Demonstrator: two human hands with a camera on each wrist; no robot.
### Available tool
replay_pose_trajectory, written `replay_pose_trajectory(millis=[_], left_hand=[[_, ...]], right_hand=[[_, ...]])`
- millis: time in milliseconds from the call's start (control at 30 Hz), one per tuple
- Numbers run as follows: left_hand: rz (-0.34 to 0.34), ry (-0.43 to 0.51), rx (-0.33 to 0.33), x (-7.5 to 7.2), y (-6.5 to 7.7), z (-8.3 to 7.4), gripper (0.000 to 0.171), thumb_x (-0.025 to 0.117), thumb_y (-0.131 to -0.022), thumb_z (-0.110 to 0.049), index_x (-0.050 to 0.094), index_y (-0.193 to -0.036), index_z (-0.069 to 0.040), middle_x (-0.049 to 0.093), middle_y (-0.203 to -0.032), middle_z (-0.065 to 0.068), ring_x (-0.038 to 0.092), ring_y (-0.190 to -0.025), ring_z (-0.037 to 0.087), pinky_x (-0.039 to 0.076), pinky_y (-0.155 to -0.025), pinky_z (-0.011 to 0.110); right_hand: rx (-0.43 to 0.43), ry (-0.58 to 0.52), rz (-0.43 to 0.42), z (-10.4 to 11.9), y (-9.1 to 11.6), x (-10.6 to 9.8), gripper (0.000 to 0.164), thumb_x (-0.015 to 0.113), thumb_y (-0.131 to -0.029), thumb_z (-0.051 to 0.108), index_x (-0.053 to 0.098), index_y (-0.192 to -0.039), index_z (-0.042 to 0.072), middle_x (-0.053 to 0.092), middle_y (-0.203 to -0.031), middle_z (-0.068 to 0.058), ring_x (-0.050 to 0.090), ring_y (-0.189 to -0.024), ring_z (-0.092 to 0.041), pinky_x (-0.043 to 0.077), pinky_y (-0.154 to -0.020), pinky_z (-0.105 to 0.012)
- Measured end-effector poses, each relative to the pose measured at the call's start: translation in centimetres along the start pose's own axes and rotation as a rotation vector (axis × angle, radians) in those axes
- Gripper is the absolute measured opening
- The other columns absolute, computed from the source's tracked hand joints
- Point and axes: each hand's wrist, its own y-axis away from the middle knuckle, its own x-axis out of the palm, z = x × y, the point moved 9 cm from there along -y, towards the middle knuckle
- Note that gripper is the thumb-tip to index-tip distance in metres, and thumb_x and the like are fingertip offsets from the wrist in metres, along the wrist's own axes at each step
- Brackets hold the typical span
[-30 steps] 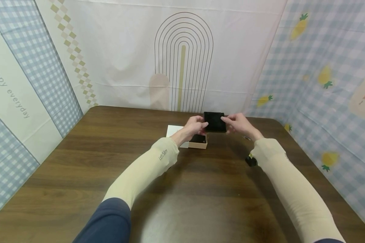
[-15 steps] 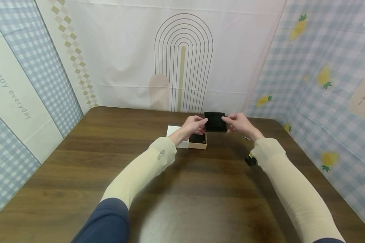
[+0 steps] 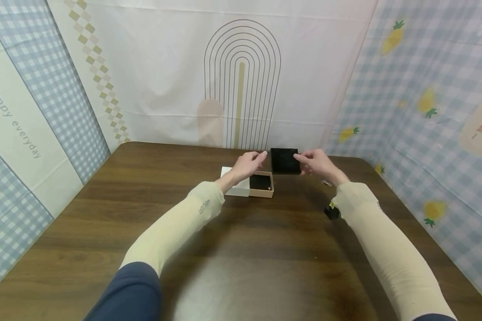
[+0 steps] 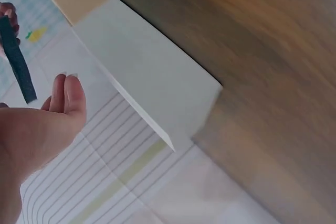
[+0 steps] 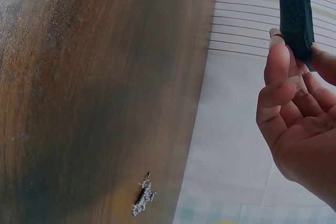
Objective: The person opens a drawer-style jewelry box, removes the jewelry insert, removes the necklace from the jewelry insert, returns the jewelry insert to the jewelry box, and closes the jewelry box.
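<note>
My right hand (image 3: 315, 162) pinches a thin black square pad (image 3: 284, 161) by its right edge, above the table. Seen edge-on in the right wrist view, the pad (image 5: 295, 14) looks soft and foam-like. My left hand (image 3: 246, 165) is just left of the pad, apart from it, with nothing in its fingers. Below the left hand lies a small box with a white sleeve (image 3: 238, 191) and a tan drawer (image 3: 261, 193) partly slid out to the right. Something black (image 3: 259, 182) fills the visible part of the drawer.
A small silvery chain-like piece (image 5: 143, 195) lies on the brown wooden table (image 3: 265, 249), beneath the right wrist. Near the right sleeve is a small black object (image 3: 331, 212) with a bit of yellow. Printed cloth (image 3: 164, 76) hangs behind the table.
My left hand has let go of the black pad and drawn back to the left, uncovering more of the drawer. The right hand still holds the pad in nearly the same place.
</note>
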Motion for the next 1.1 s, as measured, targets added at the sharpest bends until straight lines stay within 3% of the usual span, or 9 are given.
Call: replay_pose_trajectory(millis=[200, 367, 600, 867, 1100], left_hand=[[0.059, -0.320, 0.099, -0.6, 0.4, -0.1, 0.071, 0.039, -0.094, -0.062, 0.048, -0.140, -0.009, 0.052, -0.142, 0.009, 0.045, -0.134, 0.025, 0.037, -0.114, 0.045], [0.141, -0.542, 0.148, -0.4, 0.6, 0.7, 0.082, 0.043, -0.087, -0.069, 0.042, -0.145, -0.012, 0.046, -0.148, 0.006, 0.038, -0.139, 0.025, 0.031, -0.112, 0.052], [0.233, -0.658, 0.102, -1.0, 1.1, 2.4, 0.096, 0.054, -0.078, -0.074, 0.033, -0.150, -0.016, 0.037, -0.154, 0.004, 0.028, -0.144, 0.024, 0.024, -0.114, 0.052], [0.334, -0.754, 0.088, -1.7, 1.5, 3.6, 0.109, 0.069, -0.072, -0.068, 0.023, -0.153, -0.012, 0.026, -0.159, 0.011, 0.025, -0.145, 0.030, 0.026, -0.114, 0.055], [0.356, -0.798, 0.090, -1.8, 1.8, 3.9, 0.112, 0.078, -0.066, -0.061, 0.028, -0.150, -0.007, 0.036, -0.153, 0.012, 0.035, -0.138, 0.028, 0.031, -0.111, 0.051]], right_hand=[[0.002, 0.009, -0.016, -0.3, 0.0, -0.5, 0.047, 0.052, -0.097, 0.044, 0.065, -0.110, 0.001, 0.066, -0.073, -0.008, 0.063, -0.060, -0.012, 0.051, -0.053, -0.026], [0.011, 0.000, -0.018, -0.3, 0.2, -0.7, 0.047, 0.053, -0.097, 0.042, 0.065, -0.112, 0.000, 0.066, -0.070, -0.005, 0.062, -0.059, -0.012, 0.050, -0.053, -0.027], [0.024, -0.013, -0.016, -0.1, 0.4, -0.5, 0.045, 0.052, -0.098, 0.040, 0.064, -0.112, -0.001, 0.068, -0.076, -0.015, 0.062, -0.058, -0.011, 0.051, -0.053, -0.027], [0.037, -0.033, -0.018, -0.2, 0.5, -0.8, 0.044, 0.052, -0.098, 0.039, 0.064, -0.111, -0.002, 0.065, -0.068, -0.004, 0.061, -0.057, -0.011, 0.050, -0.053, -0.027], [0.028, -0.028, -0.020, -0.4, 0.5, -0.8, 0.043, 0.052, -0.098, 0.039, 0.064, -0.109, -0.001, 0.063, -0.065, -0.001, 0.061, -0.057, -0.011, 0.050, -0.053, -0.027]])
